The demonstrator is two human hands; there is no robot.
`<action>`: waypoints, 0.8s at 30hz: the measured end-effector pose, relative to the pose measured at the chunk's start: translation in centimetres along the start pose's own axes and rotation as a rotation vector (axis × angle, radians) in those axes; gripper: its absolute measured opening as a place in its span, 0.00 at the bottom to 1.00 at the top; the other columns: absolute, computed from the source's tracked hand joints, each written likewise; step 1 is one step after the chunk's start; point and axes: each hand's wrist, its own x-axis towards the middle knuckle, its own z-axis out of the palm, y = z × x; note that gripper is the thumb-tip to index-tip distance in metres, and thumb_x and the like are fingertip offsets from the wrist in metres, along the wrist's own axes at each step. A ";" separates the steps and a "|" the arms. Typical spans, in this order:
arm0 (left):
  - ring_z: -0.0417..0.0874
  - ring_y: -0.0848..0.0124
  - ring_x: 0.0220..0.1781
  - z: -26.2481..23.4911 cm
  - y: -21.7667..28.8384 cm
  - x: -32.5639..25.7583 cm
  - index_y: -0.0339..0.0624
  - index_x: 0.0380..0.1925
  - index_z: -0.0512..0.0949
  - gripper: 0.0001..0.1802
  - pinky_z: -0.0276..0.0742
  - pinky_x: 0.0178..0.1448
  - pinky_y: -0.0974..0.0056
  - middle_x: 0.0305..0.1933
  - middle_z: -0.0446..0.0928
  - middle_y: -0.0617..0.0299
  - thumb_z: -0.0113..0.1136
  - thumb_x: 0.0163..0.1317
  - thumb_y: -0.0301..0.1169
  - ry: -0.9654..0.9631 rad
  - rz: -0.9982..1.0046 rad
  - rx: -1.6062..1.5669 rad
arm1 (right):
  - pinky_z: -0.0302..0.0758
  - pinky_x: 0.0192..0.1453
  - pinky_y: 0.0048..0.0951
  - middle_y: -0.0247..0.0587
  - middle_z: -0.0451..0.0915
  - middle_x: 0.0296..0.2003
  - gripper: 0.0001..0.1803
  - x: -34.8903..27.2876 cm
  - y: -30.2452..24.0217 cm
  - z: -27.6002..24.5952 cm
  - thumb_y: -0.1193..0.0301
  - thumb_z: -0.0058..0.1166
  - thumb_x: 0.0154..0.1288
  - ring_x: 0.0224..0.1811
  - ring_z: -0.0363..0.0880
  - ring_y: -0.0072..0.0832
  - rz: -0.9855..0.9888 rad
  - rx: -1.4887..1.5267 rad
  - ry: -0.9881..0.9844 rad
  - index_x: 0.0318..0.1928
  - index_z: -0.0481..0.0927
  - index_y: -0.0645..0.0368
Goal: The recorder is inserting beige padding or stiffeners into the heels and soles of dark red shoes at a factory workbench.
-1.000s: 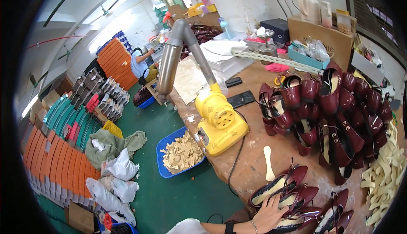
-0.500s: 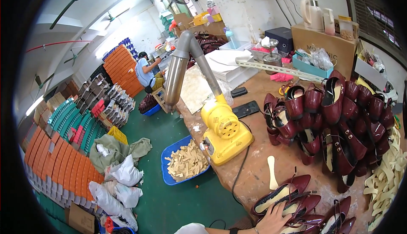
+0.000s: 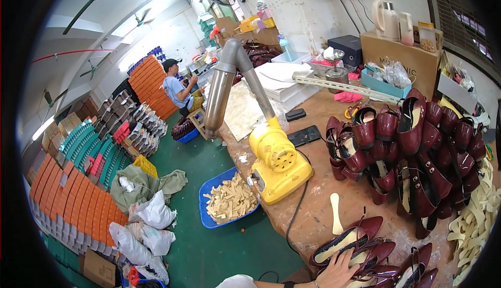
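Shoes [image 3: 383, 249], dark red and glossy, sit in a row on the near right of the table [image 3: 318, 204], toes toward the far right; more are in a pile [image 3: 415, 131] farther back on the right. Your left hand [image 3: 338, 272] is over the row, back upward, fingers across the tops of the farthest shoes; I can't tell whether they pinch a shoe or merely rest on it. Your right hand is outside the picture. Handling, as judged: each shoe should be light, sole fairly stiff, upper with some give. The shine suggests a slick surface, so expect your fingertips to slide on the toe and perhaps mark it. Thin straps stand up loosely around the tops and could snag, dragging a neighbour along, since the shoes sit close together. Best hold for you: thumb inside at the heel end, fingers outside, or a pinch across the side walls clear of the straps. Cream strip [image 3: 335, 212] lies flat just beyond the row; looks thin and bendable, easiest taken by its edge. Yellow blower [image 3: 282, 176] stands farther left, apart from your hand
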 end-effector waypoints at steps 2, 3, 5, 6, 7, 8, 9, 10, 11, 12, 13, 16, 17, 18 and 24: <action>0.60 0.33 0.71 -0.1 0.0 0.0 0.37 0.50 0.76 0.27 0.57 0.72 0.34 0.69 0.58 0.24 0.68 0.52 0.40 0.016 0.005 -0.009 | 0.80 0.34 0.36 0.52 0.84 0.29 0.17 0.0 0.0 0.0 0.63 0.63 0.68 0.29 0.84 0.39 -0.009 0.009 0.012 0.46 0.85 0.67; 0.60 0.33 0.71 -0.3 0.1 0.1 0.37 0.50 0.75 0.27 0.57 0.72 0.34 0.69 0.58 0.24 0.68 0.52 0.40 0.001 0.005 -0.005 | 0.80 0.34 0.36 0.52 0.84 0.29 0.17 0.0 0.0 0.0 0.63 0.63 0.68 0.29 0.84 0.39 -0.006 0.001 0.009 0.46 0.85 0.67; 0.60 0.33 0.71 -0.4 0.1 0.1 0.36 0.49 0.75 0.27 0.57 0.72 0.34 0.69 0.58 0.24 0.68 0.52 0.40 -0.013 0.006 0.000 | 0.80 0.34 0.36 0.52 0.84 0.29 0.17 0.0 0.0 0.0 0.63 0.63 0.68 0.28 0.84 0.39 -0.002 -0.005 0.006 0.46 0.85 0.67; 0.60 0.33 0.71 -0.4 0.2 0.1 0.36 0.49 0.75 0.27 0.56 0.72 0.34 0.69 0.58 0.24 0.68 0.52 0.40 -0.015 0.005 0.002 | 0.80 0.34 0.36 0.52 0.84 0.29 0.17 0.0 -0.1 -0.1 0.64 0.63 0.68 0.28 0.84 0.39 -0.011 -0.001 0.007 0.46 0.85 0.67; 0.60 0.33 0.71 -0.4 0.2 0.1 0.36 0.49 0.75 0.27 0.56 0.72 0.35 0.68 0.58 0.24 0.68 0.52 0.40 -0.016 0.003 0.004 | 0.80 0.34 0.36 0.52 0.84 0.29 0.17 0.0 -0.1 -0.2 0.64 0.63 0.68 0.28 0.83 0.39 -0.020 0.002 0.007 0.46 0.85 0.68; 0.60 0.33 0.71 -0.2 0.1 0.1 0.36 0.49 0.75 0.27 0.56 0.72 0.35 0.68 0.58 0.24 0.68 0.52 0.40 -0.015 0.003 0.005 | 0.80 0.34 0.36 0.52 0.84 0.29 0.17 0.0 0.0 -0.1 0.64 0.63 0.68 0.28 0.83 0.39 -0.021 0.003 0.007 0.46 0.85 0.68; 0.60 0.33 0.70 0.1 0.1 0.0 0.36 0.49 0.75 0.27 0.56 0.72 0.35 0.68 0.58 0.24 0.68 0.52 0.40 0.019 0.017 0.030 | 0.80 0.34 0.36 0.52 0.84 0.29 0.17 0.0 0.3 0.0 0.64 0.63 0.68 0.28 0.83 0.40 -0.014 0.016 0.008 0.46 0.85 0.68; 0.61 0.33 0.70 0.3 0.0 0.0 0.36 0.49 0.75 0.27 0.56 0.72 0.35 0.68 0.59 0.24 0.68 0.52 0.40 0.054 0.031 0.055 | 0.80 0.34 0.36 0.52 0.84 0.29 0.18 0.0 0.4 0.1 0.64 0.63 0.68 0.28 0.83 0.40 -0.007 0.029 0.010 0.47 0.85 0.68; 0.61 0.33 0.70 0.4 0.0 0.0 0.36 0.49 0.75 0.27 0.56 0.72 0.35 0.68 0.59 0.24 0.68 0.52 0.40 0.054 0.032 0.055 | 0.80 0.34 0.36 0.52 0.84 0.29 0.18 0.0 0.3 0.0 0.64 0.63 0.68 0.28 0.83 0.40 -0.007 0.029 0.011 0.47 0.85 0.68; 0.61 0.33 0.70 0.5 0.0 0.0 0.36 0.49 0.75 0.27 0.56 0.72 0.35 0.68 0.59 0.23 0.68 0.52 0.41 0.057 0.036 0.057 | 0.80 0.34 0.36 0.53 0.84 0.29 0.18 0.0 0.3 -0.1 0.64 0.63 0.68 0.28 0.83 0.40 -0.004 0.028 0.004 0.47 0.85 0.68; 0.61 0.33 0.70 0.5 0.0 0.0 0.36 0.49 0.75 0.27 0.56 0.72 0.35 0.68 0.59 0.23 0.68 0.52 0.41 0.060 0.039 0.059 | 0.80 0.34 0.37 0.53 0.84 0.29 0.18 0.0 0.3 -0.1 0.64 0.63 0.68 0.28 0.84 0.40 -0.001 0.028 -0.003 0.47 0.85 0.68; 0.61 0.33 0.70 0.3 0.1 0.0 0.36 0.49 0.75 0.27 0.56 0.72 0.35 0.68 0.59 0.23 0.68 0.52 0.41 0.049 0.033 0.041 | 0.80 0.35 0.37 0.54 0.84 0.29 0.17 0.1 0.4 -0.2 0.64 0.63 0.68 0.29 0.84 0.40 -0.012 0.020 -0.003 0.47 0.85 0.68; 0.61 0.33 0.70 0.4 0.1 0.0 0.36 0.49 0.75 0.27 0.56 0.72 0.35 0.68 0.59 0.23 0.68 0.52 0.41 0.049 0.033 0.040 | 0.80 0.35 0.37 0.54 0.84 0.29 0.17 0.1 0.5 -0.1 0.64 0.63 0.68 0.29 0.84 0.40 -0.011 0.020 -0.003 0.47 0.85 0.68; 0.61 0.33 0.70 0.5 0.0 0.0 0.35 0.48 0.75 0.27 0.56 0.72 0.34 0.68 0.59 0.23 0.68 0.52 0.41 0.049 0.035 0.046 | 0.80 0.34 0.37 0.54 0.84 0.29 0.17 0.1 0.6 0.0 0.64 0.63 0.68 0.29 0.84 0.40 -0.013 0.031 0.001 0.46 0.85 0.67; 0.60 0.33 0.71 0.0 0.1 0.1 0.35 0.47 0.75 0.27 0.57 0.72 0.34 0.68 0.59 0.23 0.68 0.51 0.40 -0.004 0.019 0.024 | 0.79 0.33 0.37 0.53 0.84 0.27 0.17 0.2 0.0 -0.1 0.64 0.62 0.68 0.26 0.84 0.40 0.016 0.064 -0.030 0.44 0.84 0.69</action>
